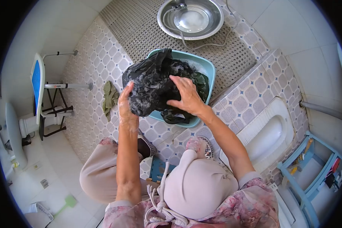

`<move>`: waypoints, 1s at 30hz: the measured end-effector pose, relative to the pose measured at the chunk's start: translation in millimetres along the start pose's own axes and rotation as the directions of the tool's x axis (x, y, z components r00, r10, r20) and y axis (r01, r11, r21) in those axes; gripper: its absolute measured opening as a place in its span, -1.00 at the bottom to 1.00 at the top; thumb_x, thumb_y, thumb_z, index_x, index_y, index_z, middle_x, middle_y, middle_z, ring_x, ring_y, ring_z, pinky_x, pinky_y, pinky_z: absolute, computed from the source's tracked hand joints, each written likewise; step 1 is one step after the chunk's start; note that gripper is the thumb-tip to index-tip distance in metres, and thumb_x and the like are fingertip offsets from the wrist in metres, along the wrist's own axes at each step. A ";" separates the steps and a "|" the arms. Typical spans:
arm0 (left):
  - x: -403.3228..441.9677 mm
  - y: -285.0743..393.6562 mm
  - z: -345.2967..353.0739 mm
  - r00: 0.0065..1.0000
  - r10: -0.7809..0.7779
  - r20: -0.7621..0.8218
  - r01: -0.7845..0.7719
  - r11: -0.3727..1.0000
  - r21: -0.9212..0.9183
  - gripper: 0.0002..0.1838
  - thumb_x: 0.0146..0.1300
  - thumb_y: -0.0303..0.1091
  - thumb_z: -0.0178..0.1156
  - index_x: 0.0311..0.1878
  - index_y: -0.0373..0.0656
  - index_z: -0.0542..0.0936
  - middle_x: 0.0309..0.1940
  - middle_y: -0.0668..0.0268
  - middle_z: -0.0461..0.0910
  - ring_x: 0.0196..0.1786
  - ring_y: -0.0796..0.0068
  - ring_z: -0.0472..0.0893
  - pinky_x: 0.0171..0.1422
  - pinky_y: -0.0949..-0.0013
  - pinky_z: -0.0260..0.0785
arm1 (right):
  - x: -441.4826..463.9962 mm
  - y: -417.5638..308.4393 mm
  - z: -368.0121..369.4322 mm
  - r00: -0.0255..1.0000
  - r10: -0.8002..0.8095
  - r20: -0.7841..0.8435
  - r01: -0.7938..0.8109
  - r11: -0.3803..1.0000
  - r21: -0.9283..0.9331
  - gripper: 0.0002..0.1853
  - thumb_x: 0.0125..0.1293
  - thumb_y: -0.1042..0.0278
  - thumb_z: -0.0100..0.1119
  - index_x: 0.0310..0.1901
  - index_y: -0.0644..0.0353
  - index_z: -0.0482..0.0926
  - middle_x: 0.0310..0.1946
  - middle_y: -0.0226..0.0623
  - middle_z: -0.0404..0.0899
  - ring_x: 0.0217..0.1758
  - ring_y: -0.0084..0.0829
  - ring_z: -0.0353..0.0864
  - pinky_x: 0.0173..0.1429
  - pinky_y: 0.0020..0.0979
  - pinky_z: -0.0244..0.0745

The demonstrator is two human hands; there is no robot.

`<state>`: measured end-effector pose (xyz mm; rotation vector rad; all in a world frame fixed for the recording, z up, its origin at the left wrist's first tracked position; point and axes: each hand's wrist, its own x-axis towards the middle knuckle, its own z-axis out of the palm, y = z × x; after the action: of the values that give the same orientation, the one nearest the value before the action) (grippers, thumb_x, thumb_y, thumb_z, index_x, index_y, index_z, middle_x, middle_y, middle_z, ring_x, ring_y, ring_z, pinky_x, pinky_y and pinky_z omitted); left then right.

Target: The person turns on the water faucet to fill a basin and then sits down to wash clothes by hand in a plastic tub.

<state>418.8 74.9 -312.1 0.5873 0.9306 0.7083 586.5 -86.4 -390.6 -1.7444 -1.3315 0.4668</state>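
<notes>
Wet black cloth (148, 89) with suds on it is bunched over a light blue basin (212, 72) of soapy water. My left hand (126, 100) presses against the left side of the cloth, its fingertips at the edge and suds on the wrist. On the right side, my right hand (186, 95) rests on the cloth with thumb and fingers spread. More dark cloth lies in the basin and hangs at its front rim. An olive cloth (110, 99) lies on the tiles to the left.
A metal bowl (216, 28) with a shower head and hose stands on the perforated mat (129, 22). A folding seat (37, 87) is at the left. To the right are a squat toilet (269, 133) and a blue rack (311, 182).
</notes>
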 end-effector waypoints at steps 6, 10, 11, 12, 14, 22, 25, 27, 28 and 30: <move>-2.3 3.2 -9.7 0.997 -0.002 0.077 0.007 0.998 -0.065 -0.74 0.23 -0.36 0.26 -0.04 -0.23 0.61 -0.08 0.20 0.69 -0.05 0.24 0.69 0.14 0.18 0.54 | 27.2 57.6 5.9 0.978 0.134 0.160 -0.208 0.682 0.701 -0.76 0.21 0.44 0.28 -0.08 0.23 0.65 -0.09 -0.36 0.64 0.05 -0.45 0.58 0.28 -0.34 0.39; 16.3 -21.0 -34.3 0.999 -0.049 -0.008 0.049 0.998 -0.026 -0.82 0.27 -0.28 0.24 -0.12 -0.11 0.60 -0.08 0.24 0.69 0.00 0.20 0.66 0.24 0.07 0.46 | 41.3 31.1 -30.6 0.898 0.379 0.224 -0.226 -0.039 0.973 -0.70 0.34 0.45 0.07 0.09 0.25 0.53 -0.13 -0.31 0.64 -0.17 -0.53 0.66 -0.19 -0.44 0.64; 15.5 -30.8 -35.6 0.996 -0.084 -0.008 0.084 0.996 -0.013 -0.77 0.30 -0.22 0.25 -0.04 -0.06 0.58 -0.02 0.25 0.67 0.03 0.19 0.65 0.28 0.04 0.42 | 45.4 28.6 -26.7 0.861 0.461 0.216 -0.274 0.063 0.960 -0.72 0.35 0.43 0.06 0.06 0.26 0.52 -0.11 -0.29 0.64 -0.17 -0.54 0.65 -0.22 -0.42 0.65; 8.3 -36.5 -24.0 0.993 -0.120 0.019 0.121 0.992 -0.045 -0.73 0.31 -0.19 0.24 0.00 -0.07 0.57 -0.01 0.25 0.66 0.03 0.19 0.65 0.28 0.05 0.42 | 51.3 25.4 -21.3 0.819 0.540 0.195 -0.327 0.158 0.932 -0.74 0.35 0.40 0.05 0.03 0.26 0.51 -0.08 -0.28 0.64 -0.18 -0.55 0.65 -0.24 -0.40 0.66; -2.2 -47.0 -1.5 0.979 -0.190 0.079 0.198 0.974 -0.106 -0.66 0.34 -0.13 0.23 0.08 -0.07 0.56 0.03 0.26 0.65 0.02 0.20 0.65 0.28 0.06 0.42 | 58.2 8.5 -14.2 0.769 0.625 0.135 -0.511 0.475 0.716 -0.73 0.31 0.37 0.05 0.00 0.27 0.50 -0.12 -0.20 0.67 -0.25 -0.44 0.68 -0.20 -0.35 0.66; 34.1 -84.6 -40.7 0.979 -0.187 -0.078 0.200 0.954 0.225 -0.51 0.39 0.03 0.11 0.14 -0.19 0.53 0.13 0.21 0.58 0.20 0.23 0.55 0.32 0.05 0.37 | 1.5 -93.7 50.0 0.964 -0.259 -0.062 0.262 0.964 0.040 -0.83 0.16 0.21 0.20 -0.40 0.12 0.60 -0.43 -0.12 0.59 -0.44 -0.11 0.67 -0.36 -0.13 0.60; -2.9 -81.9 -3.6 0.955 -0.148 -0.255 0.228 0.920 0.318 -0.55 0.42 -0.01 0.07 0.12 -0.20 0.54 0.14 0.21 0.57 0.18 0.23 0.56 0.27 0.01 0.40 | 16.2 -58.8 84.6 0.923 -0.355 -0.149 0.363 0.932 0.025 -0.76 0.27 0.21 0.23 -0.42 0.19 0.54 -0.60 -0.24 0.49 -0.58 -0.25 0.57 -0.51 -0.29 0.49; -19.2 -77.3 25.6 0.924 -0.151 -0.352 0.282 0.890 0.359 -0.58 0.44 -0.04 0.03 0.10 -0.20 0.54 0.14 0.21 0.57 0.16 0.23 0.57 0.23 -0.01 0.42 | 38.1 -36.1 85.6 0.948 -0.244 -0.206 0.238 0.970 -0.058 -0.75 0.28 0.18 0.23 -0.42 0.19 0.57 -0.61 -0.25 0.50 -0.57 -0.25 0.59 -0.52 -0.29 0.49; -16.7 -83.0 23.6 0.928 -0.174 -0.331 0.287 0.897 0.335 -0.59 0.45 -0.06 0.02 0.10 -0.20 0.54 0.14 0.21 0.56 0.16 0.23 0.57 0.22 -0.02 0.44 | 52.0 -24.9 69.6 0.996 -0.088 -0.033 0.087 0.996 -0.030 -0.76 0.28 0.15 0.11 -0.37 0.12 0.61 -0.50 -0.14 0.60 -0.51 -0.08 0.65 -0.39 -0.14 0.60; 24.1 -120.1 -17.4 0.948 -0.284 -0.142 0.304 0.941 0.148 -0.69 0.43 -0.19 -0.02 0.04 -0.17 0.55 0.00 0.18 0.64 0.01 0.22 0.67 0.08 0.04 0.53 | 77.4 -6.6 63.3 0.958 0.212 -0.192 -0.222 0.974 -0.032 -0.56 0.43 0.08 -0.06 -0.50 0.13 0.63 -0.55 0.00 0.63 -0.47 0.03 0.67 -0.33 -0.02 0.60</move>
<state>447.9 19.6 -418.9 0.5426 1.1692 0.4001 564.3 10.2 -404.7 -1.9391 -1.0332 0.3794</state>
